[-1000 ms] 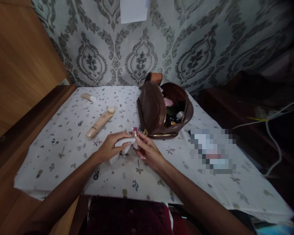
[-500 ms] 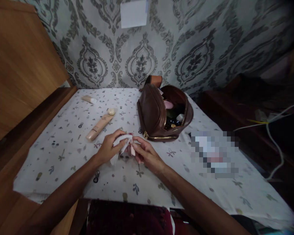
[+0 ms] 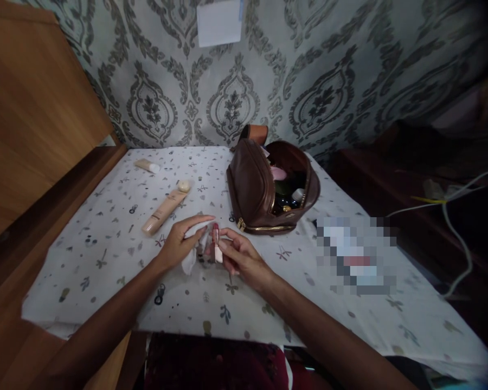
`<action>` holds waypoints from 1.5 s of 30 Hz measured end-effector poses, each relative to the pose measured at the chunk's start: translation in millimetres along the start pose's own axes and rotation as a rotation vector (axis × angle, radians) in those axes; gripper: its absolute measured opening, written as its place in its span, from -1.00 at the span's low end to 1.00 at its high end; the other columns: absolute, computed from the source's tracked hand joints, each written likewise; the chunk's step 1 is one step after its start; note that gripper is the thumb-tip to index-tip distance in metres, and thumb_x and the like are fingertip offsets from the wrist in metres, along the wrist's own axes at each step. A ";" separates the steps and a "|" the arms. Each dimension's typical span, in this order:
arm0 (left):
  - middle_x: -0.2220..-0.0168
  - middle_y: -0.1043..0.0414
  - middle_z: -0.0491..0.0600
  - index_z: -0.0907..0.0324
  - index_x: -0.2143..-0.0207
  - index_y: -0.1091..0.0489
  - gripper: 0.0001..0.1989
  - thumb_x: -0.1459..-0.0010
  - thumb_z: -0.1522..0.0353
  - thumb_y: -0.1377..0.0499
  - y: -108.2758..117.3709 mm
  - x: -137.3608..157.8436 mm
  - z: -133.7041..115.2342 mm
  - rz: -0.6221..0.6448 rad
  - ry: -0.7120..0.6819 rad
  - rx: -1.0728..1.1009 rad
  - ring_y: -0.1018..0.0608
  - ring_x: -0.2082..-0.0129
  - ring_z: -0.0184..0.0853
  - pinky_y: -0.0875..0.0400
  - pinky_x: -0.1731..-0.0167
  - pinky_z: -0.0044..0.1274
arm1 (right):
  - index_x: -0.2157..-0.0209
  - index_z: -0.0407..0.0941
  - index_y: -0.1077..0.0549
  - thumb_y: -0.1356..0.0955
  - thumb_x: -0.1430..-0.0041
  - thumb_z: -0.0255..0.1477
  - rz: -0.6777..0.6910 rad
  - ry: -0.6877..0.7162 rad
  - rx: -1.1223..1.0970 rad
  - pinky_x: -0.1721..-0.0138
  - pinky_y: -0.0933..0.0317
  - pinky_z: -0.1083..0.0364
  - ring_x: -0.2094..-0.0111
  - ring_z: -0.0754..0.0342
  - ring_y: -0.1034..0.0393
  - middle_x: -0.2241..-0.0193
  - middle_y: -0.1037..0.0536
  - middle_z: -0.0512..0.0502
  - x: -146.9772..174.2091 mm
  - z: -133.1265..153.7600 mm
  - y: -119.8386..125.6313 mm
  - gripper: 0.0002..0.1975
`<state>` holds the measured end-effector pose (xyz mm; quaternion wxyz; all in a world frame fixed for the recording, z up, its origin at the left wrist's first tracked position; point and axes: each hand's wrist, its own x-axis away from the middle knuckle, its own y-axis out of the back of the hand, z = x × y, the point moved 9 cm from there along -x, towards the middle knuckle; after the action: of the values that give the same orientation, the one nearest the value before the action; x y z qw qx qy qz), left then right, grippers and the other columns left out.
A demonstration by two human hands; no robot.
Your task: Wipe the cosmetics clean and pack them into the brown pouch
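Observation:
In the middle of the table, my right hand (image 3: 244, 254) grips a lipstick (image 3: 217, 249) with a pale pink base and a dark red tip pointing up. My left hand (image 3: 183, 241) is closed on a white tissue (image 3: 190, 261), which hangs down under the fingers just left of the lipstick. A small gap shows between tissue and lipstick. Beyond my left hand lies a beige cosmetic tube (image 3: 162, 213), with a small round cream-coloured item (image 3: 183, 186) at its far end. Behind my right hand stands an open brown leather bag (image 3: 250, 184) with cosmetics inside.
A smaller beige tube (image 3: 147, 165) with a white cap lies at the back left. A blurred-out object (image 3: 355, 254) lies on the right of the patterned tablecloth (image 3: 106, 292). Wooden furniture (image 3: 36, 92) borders the left, and white cables (image 3: 459, 238) hang at the right.
The tissue has come away from the lipstick towards the left, and the lipstick's red tip now shows. My left fingers have straightened a little. The bag and tubes have stayed put.

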<state>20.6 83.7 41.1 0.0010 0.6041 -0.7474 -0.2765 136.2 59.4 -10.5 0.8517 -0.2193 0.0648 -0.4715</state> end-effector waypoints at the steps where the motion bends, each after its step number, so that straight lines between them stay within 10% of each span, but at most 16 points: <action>1: -0.01 -0.55 0.06 0.17 0.02 -0.50 -0.71 -0.28 0.29 -0.11 1.6 0.2 0.0 -0.015 0.004 0.001 -0.53 -0.03 -0.21 -0.35 -0.11 -0.37 | 0.15 -0.09 -0.34 -0.44 -0.08 -0.09 -0.025 0.003 -0.031 0.73 0.20 0.26 0.75 0.35 -0.05 0.44 -0.54 0.04 -0.6 0.3 2.5 -0.56; 8: 0.21 -0.54 -0.01 0.18 0.15 -0.46 -0.77 -0.28 0.26 -0.10 -10.0 3.8 -10.0 0.065 0.042 0.003 -0.55 0.17 -0.27 -0.41 0.11 -0.49 | 0.27 -0.10 -0.34 -0.51 0.00 -0.20 -0.202 0.161 -0.119 0.69 0.03 0.28 0.67 0.33 -0.15 0.48 -0.40 0.13 0.2 17.7 19.8 -0.60; 18: 0.59 -0.39 -0.13 0.19 0.39 -0.47 -0.68 0.00 0.11 -0.32 -34.2 23.1 27.9 0.123 0.567 0.540 -0.36 0.65 -0.44 -0.28 0.63 -0.59 | 0.26 -0.04 -0.23 -0.43 -0.16 -0.20 -0.204 0.381 0.146 0.59 -0.17 0.21 0.59 0.24 -0.35 0.37 -0.46 0.05 15.9 40.1 9.4 -0.67; 26: 0.57 -0.48 -0.07 0.20 0.28 -0.48 -0.59 0.03 0.07 -0.32 -36.9 30.7 42.6 0.011 0.726 0.487 -0.41 0.68 -0.39 -0.32 0.68 -0.56 | 0.28 -0.05 -0.30 -0.45 -0.14 -0.32 -0.205 0.374 0.224 0.37 -0.31 0.11 0.42 0.15 -0.39 0.40 -0.46 0.02 29.8 47.2 6.2 -0.76; 29: 0.29 -0.59 0.01 0.13 0.14 -0.49 -0.66 -0.10 0.13 -0.25 -20.5 10.2 18.9 -0.055 0.501 0.148 -0.59 0.41 -0.25 -0.49 0.47 -0.50 | 0.29 -0.04 -0.33 -0.47 -0.11 -0.34 -0.290 0.492 0.299 0.37 -0.32 0.10 0.42 0.13 -0.38 0.37 -0.50 0.00 52.7 91.6 26.4 -0.75; 33: -0.04 -0.51 0.02 0.05 -0.11 -0.36 -0.64 -0.31 0.26 -0.03 -55.5 -27.4 -58.0 0.301 0.044 -0.209 -0.55 0.01 -0.21 -0.47 0.08 -0.47 | 0.21 -0.04 -0.35 -0.44 -0.16 -0.30 -0.547 0.622 0.432 0.30 -0.36 0.07 0.34 0.08 -0.43 0.29 -0.54 -0.05 90.1 160.9 69.3 -0.76; 38: 0.13 -0.57 0.06 0.20 -0.35 0.08 -0.28 -0.15 0.43 -0.07 -116.0 -53.7 -90.5 0.555 -0.264 -0.731 -0.62 0.29 -0.22 -0.54 0.36 -0.43 | 0.33 -0.10 -0.41 -0.42 -0.16 -0.22 -0.629 0.545 0.605 0.43 -0.31 0.13 0.45 0.12 -0.39 0.41 -0.53 -0.04 94.7 199.5 103.9 -0.76; 45: 0.37 -0.52 -0.03 0.27 -0.19 -0.17 -0.41 -0.05 0.55 -0.01 -134.4 -55.2 -84.4 0.458 -0.521 -1.012 -0.56 0.52 -0.30 -0.43 0.61 -0.51 | 0.29 -0.07 -0.46 -0.46 -0.10 -0.24 -0.563 0.512 0.644 0.32 -0.42 0.09 0.36 0.07 -0.49 0.36 -0.57 -0.04 76.6 210.7 132.6 -0.77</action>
<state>185.1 83.0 75.3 0.1646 0.2653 -0.6099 -0.7284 347.7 122.4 127.9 0.6725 0.1686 0.0611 -0.7180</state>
